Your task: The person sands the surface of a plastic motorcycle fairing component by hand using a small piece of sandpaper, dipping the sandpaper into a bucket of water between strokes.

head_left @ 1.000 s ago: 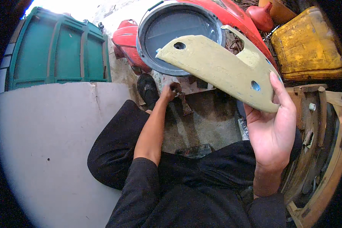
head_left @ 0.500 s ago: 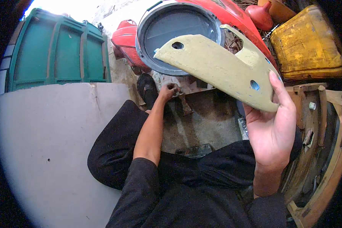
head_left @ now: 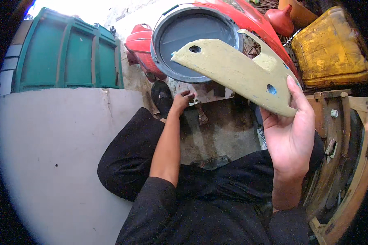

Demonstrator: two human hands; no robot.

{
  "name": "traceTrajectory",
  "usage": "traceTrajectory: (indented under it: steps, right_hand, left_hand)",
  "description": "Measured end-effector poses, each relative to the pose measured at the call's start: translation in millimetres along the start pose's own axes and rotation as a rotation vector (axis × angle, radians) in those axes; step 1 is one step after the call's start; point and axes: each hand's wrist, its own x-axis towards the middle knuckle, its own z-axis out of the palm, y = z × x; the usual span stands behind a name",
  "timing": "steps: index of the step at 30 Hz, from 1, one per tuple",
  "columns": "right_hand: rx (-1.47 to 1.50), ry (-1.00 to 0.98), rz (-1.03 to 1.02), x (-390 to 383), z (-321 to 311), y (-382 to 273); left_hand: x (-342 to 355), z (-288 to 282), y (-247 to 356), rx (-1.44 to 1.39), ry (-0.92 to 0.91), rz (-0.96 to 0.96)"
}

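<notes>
Head view: your right hand (head_left: pixel 289 132) is clamping fingers on the beige fairing panel (head_left: pixel 233 69), which is partly hiding the black bucket (head_left: pixel 184 76). Nearside of the bucket, your left hand (head_left: pixel 181 101) is showing curled fingers, their grip unclear.

Below the black bucket (head_left: pixel 180 77), a hand could pass over the floor (head_left: pixel 229 141) between the legs (head_left: pixel 131 159). The left hand (head_left: pixel 182 102) stands in the way nearer its rim; the tan panel (head_left: pixel 235 69) bars its lower right, and a red fairing (head_left: pixel 140 47) crowds its left.
</notes>
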Motion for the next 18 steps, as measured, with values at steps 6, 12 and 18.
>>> traceTrajectory:
  steps: [6,12,18]
  right_hand:
    - [0.038,-0.030,0.001,-0.5,-1.0,-2.0]
    - [0.058,-0.034,0.008,-0.3,-0.3,-3.0]
    - [0.078,-0.093,0.050,-3.0,0.3,-2.0]
  left_hand:
    - [-63.8,8.0,61.2,0.163,0.076,0.137]
    - [-149.1,-1.1,116.0,0.055,0.252,0.461]
    - [-270.7,-5.6,231.6,0.015,0.316,0.682]
